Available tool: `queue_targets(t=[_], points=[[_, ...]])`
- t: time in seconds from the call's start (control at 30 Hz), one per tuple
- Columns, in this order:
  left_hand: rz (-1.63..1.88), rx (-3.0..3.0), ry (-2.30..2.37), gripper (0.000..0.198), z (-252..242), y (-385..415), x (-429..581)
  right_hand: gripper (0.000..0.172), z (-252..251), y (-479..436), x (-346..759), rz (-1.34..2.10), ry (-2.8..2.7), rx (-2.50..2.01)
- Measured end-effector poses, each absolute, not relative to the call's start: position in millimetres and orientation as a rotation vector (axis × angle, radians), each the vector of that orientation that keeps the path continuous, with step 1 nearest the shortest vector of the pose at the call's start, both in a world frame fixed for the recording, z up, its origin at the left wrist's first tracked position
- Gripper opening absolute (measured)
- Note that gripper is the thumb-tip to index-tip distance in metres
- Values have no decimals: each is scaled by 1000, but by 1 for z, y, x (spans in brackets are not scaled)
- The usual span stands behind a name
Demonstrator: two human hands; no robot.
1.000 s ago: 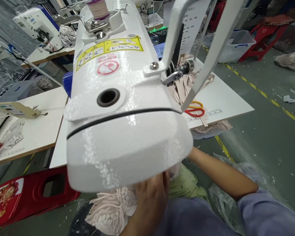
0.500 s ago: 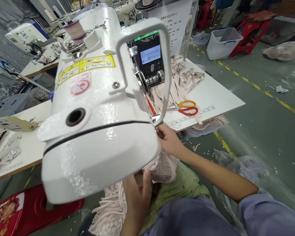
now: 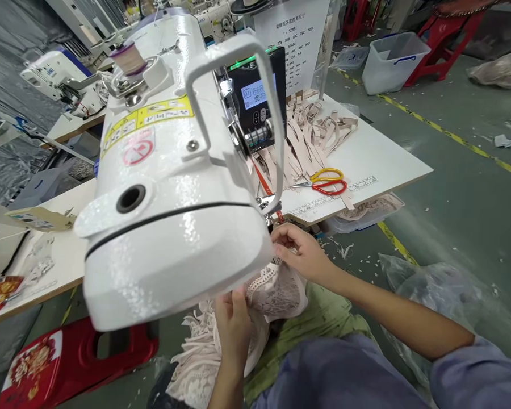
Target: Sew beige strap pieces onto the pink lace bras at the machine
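A white sewing machine head (image 3: 179,244) fills the middle of the view and hides its needle area. Below its front edge hangs a pale pink lace bra (image 3: 281,292). My left hand (image 3: 234,318) pinches the bra's edge under the machine, with the fingertips partly hidden behind the housing. At the machine's right side my right hand (image 3: 300,253) has its fingers closed on the bra's upper part, close to the needle area. More pale pink lace bras (image 3: 200,363) lie in a heap by my left forearm.
Red-and-yellow-handled scissors (image 3: 330,183) and beige straps (image 3: 306,136) lie on the white table (image 3: 392,153). A control screen (image 3: 258,94) stands behind the machine's guard. A red stool (image 3: 80,358) is at lower left, a clear plastic bin (image 3: 394,62) on the floor at right.
My right hand has moved slightly down and right, away from the needle area. My left hand has shifted a little left. More of the bra shows between them.
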State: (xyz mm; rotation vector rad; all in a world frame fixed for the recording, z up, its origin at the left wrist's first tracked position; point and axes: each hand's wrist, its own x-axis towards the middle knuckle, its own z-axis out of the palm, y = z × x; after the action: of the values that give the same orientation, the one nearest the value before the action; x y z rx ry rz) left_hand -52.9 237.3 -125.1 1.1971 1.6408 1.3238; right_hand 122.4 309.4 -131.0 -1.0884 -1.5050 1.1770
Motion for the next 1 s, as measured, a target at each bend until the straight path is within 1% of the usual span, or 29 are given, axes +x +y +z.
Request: queue_targets(t=[0.1,0.2,0.4,0.6,0.67,0.77,0.9,0.97,1.0], points=[[1394,1165,1597,26,-121,239,-49,16,-132,309,123,1159,-1522,-1090],[1441,1145,1574,31,-117,240,-46,16,-134,308,123,1156,-1522,-1095],[1406,1211,1625,29,-115,240,-46,18,-137,309,125,1139,-1526,-1113],[1373,1318,1682,32,-121,239,-50,19,-138,307,127,1089,-1562,-1098],[1378,1345,1682,33,-122,239,-50,24,-140,307,130,1085,-1593,-1086],[1365,1339,1669,33,-122,239,-53,41,-146,311,142,1074,-1725,-1023],[1334,1203,1663,26,-124,243,-63,52,-148,303,158,980,-2034,-935],[1235,1109,1578,26,-128,240,-67,56,-141,283,157,978,-2143,-906],[1151,1059,1506,28,-130,236,-67,55,-135,268,154,1001,-2186,-890]])
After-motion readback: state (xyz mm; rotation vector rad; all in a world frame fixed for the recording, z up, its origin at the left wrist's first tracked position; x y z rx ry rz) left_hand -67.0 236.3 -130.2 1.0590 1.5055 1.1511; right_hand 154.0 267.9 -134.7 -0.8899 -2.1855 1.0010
